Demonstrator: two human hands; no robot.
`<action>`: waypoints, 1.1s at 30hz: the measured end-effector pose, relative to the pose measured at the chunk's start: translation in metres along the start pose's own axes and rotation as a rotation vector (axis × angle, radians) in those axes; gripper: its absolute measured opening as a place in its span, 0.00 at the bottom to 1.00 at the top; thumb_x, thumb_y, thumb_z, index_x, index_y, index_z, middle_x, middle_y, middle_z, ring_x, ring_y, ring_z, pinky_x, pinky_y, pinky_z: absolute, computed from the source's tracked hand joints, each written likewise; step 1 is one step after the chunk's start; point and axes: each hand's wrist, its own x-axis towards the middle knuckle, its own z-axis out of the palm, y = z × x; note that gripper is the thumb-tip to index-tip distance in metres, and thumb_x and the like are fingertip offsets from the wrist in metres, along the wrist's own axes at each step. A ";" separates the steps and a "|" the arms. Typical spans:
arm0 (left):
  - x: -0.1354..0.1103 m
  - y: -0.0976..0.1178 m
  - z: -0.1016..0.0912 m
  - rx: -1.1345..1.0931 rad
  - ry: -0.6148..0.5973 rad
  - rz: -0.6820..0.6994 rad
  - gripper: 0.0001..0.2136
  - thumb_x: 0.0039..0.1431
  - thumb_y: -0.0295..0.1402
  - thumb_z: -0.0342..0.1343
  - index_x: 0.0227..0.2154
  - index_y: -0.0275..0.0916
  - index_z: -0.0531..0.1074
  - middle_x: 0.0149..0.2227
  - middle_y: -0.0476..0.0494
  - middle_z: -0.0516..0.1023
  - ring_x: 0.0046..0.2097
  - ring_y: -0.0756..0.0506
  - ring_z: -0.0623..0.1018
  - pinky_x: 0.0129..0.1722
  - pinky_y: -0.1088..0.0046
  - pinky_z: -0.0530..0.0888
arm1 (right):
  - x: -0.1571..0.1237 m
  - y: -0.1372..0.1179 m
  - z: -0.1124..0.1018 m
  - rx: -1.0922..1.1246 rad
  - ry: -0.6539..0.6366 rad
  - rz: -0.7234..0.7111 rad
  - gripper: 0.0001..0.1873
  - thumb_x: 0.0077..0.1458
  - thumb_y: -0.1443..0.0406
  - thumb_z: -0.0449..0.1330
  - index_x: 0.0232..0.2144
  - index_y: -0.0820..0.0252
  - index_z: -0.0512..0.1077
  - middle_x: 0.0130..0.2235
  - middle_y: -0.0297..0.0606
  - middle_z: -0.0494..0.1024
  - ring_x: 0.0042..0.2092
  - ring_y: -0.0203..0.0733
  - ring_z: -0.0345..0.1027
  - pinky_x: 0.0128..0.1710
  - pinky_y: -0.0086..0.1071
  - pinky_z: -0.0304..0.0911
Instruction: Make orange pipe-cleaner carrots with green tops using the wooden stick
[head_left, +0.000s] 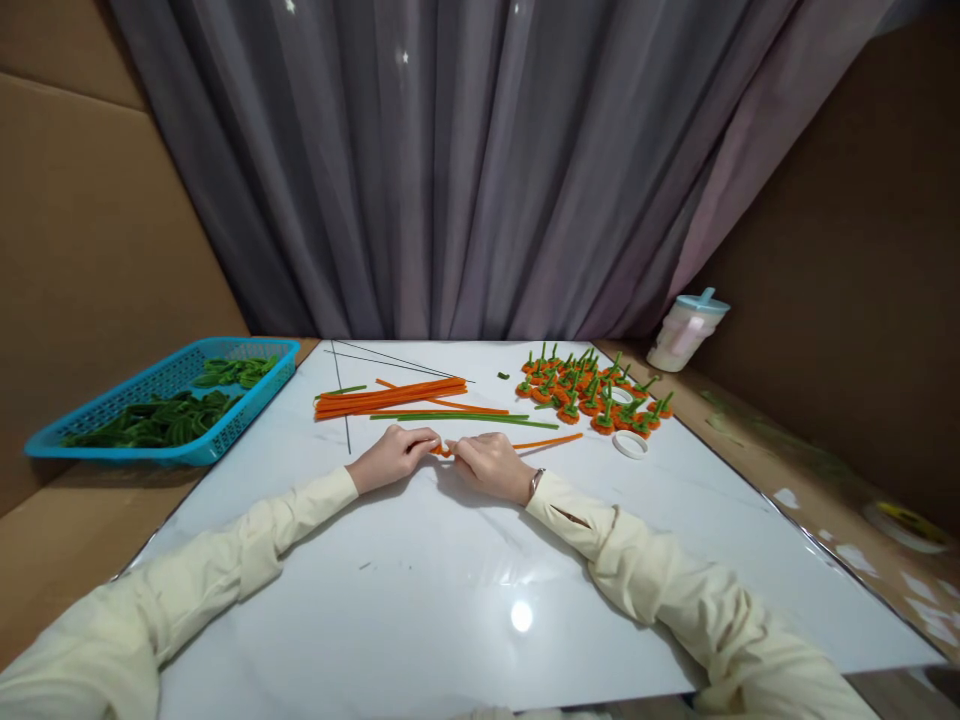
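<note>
My left hand (396,456) and my right hand (491,465) meet near the middle of the table, both closed on one orange pipe cleaner (549,441). A curled or bent bit of it shows between my fingertips, and its straight end sticks out to the right past my right hand. Just beyond my hands lies a bundle of orange pipe cleaners (390,398). Several green pipe cleaners (465,418) rest in front of that bundle. To the right stand many small orange pipe-cleaner pieces with green stems (570,408).
A blue basket (214,452) of green fuzzy pieces sits at the left. Thin black wires (340,385) lie behind the bundle. White tape rings (630,445) are among the orange pieces. A lidded cup (686,332) stands back right; a tape roll (907,526) lies far right.
</note>
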 end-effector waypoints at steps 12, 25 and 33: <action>-0.002 0.007 0.001 -0.100 -0.032 0.010 0.13 0.58 0.32 0.45 0.29 0.38 0.74 0.22 0.50 0.72 0.23 0.52 0.66 0.26 0.79 0.61 | 0.000 0.000 0.001 0.212 -0.043 0.266 0.11 0.57 0.67 0.44 0.24 0.60 0.62 0.19 0.32 0.71 0.20 0.32 0.61 0.23 0.24 0.51; -0.001 -0.001 -0.011 -0.760 -0.361 -0.338 0.11 0.53 0.40 0.53 0.27 0.35 0.71 0.13 0.57 0.51 0.13 0.56 0.51 0.10 0.81 0.52 | 0.001 -0.004 0.006 0.367 -0.083 0.368 0.07 0.53 0.70 0.48 0.29 0.60 0.65 0.36 0.37 0.78 0.26 0.32 0.69 0.26 0.23 0.55; -0.001 -0.011 -0.002 -1.374 -0.238 -0.524 0.09 0.53 0.32 0.56 0.24 0.35 0.62 0.15 0.60 0.43 0.15 0.58 0.46 0.10 0.87 0.47 | 0.004 0.000 0.005 0.284 -0.172 0.409 0.08 0.55 0.68 0.48 0.29 0.61 0.66 0.25 0.33 0.75 0.22 0.32 0.63 0.23 0.24 0.50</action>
